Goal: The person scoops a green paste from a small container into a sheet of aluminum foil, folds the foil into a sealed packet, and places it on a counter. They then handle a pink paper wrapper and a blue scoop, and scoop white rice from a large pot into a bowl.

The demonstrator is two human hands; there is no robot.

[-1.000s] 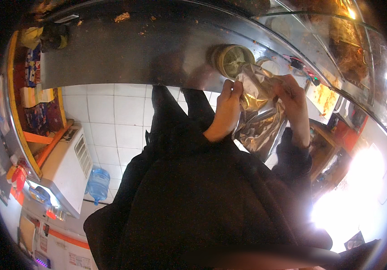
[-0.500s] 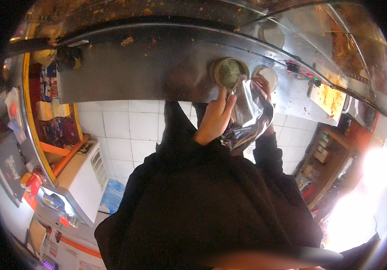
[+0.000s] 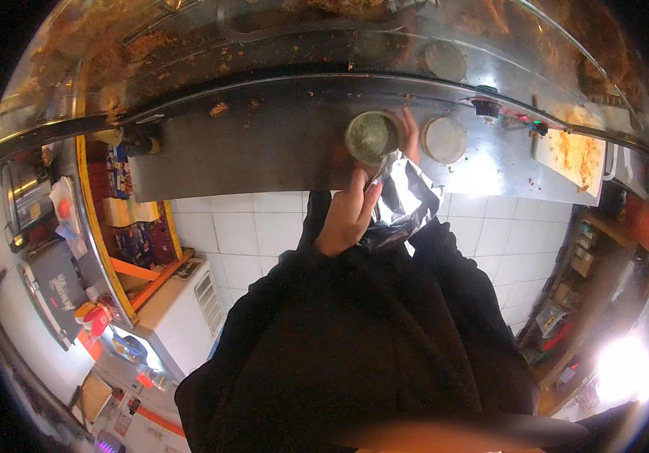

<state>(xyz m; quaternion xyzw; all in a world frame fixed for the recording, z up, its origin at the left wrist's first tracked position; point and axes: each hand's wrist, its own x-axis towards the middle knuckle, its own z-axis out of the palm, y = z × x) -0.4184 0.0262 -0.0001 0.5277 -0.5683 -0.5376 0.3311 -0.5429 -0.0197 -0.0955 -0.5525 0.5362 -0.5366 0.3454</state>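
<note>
A crinkled silver foil bag (image 3: 403, 204) hangs in front of my dark-sleeved body, just below the steel counter's edge (image 3: 264, 151). My left hand (image 3: 347, 215) pinches the bag's left rim. Only the fingers of my right hand (image 3: 409, 132) show above the foil; they wrap the right side of a small round cup of green sauce (image 3: 372, 137) standing on the counter. The rest of that hand is hidden behind the bag.
A second round cup with a pale lid (image 3: 443, 140) stands right of the green one. Farther right lies a white board smeared orange (image 3: 572, 151). Crumbs dot the counter. Below are a white tiled floor (image 3: 256, 234), a white appliance (image 3: 181, 317) and cluttered shelves at left.
My right hand has left the foil bag and gone up to the green cup. My left hand still holds the bag, which has risen closer to the counter.
</note>
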